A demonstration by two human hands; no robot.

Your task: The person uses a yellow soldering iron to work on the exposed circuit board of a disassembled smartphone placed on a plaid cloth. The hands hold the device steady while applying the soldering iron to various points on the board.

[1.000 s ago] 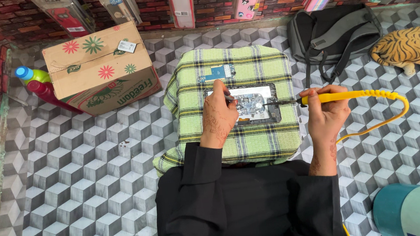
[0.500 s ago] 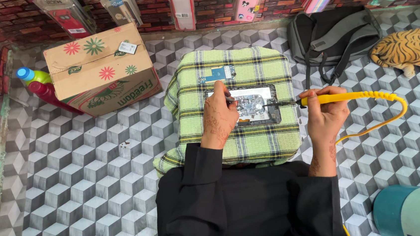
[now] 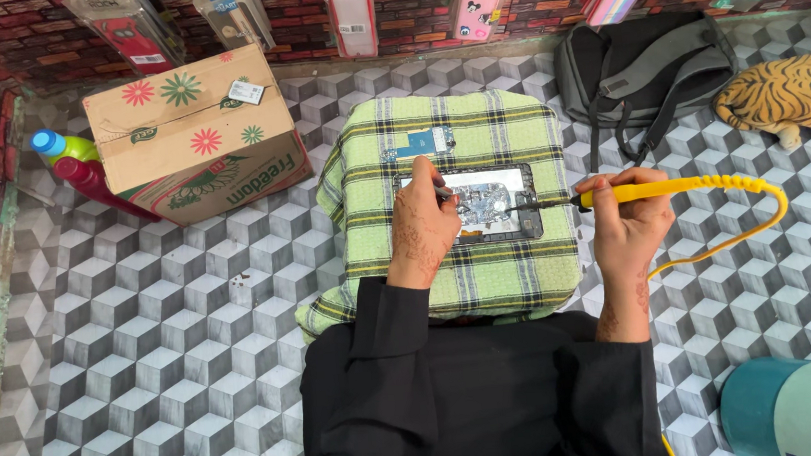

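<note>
Cube-patterned grey floor, green plaid cloth-covered worktop [image 3: 487, 279], opened black phone [image 3: 471, 205] on it, left hand [image 3: 422, 227] pinching small dark tool, right hand [image 3: 629, 220] gripping yellow-handled soldering iron [image 3: 653, 191], tip on phone.

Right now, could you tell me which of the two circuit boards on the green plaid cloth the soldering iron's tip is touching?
The board inside the opened black phone, under the yellow soldering iron; the small blue loose board lies untouched behind it.

The cloth [image 3: 458, 282] is green with dark and white checks. The soldering iron [image 3: 672, 188] at the right is yellow. The floor [image 3: 147, 374] has grey cube pattern. The far left box [image 3: 191, 134] is brown with red and green flowers. The far right toy tiger [image 3: 791, 96] is orange with black stripes.
</note>
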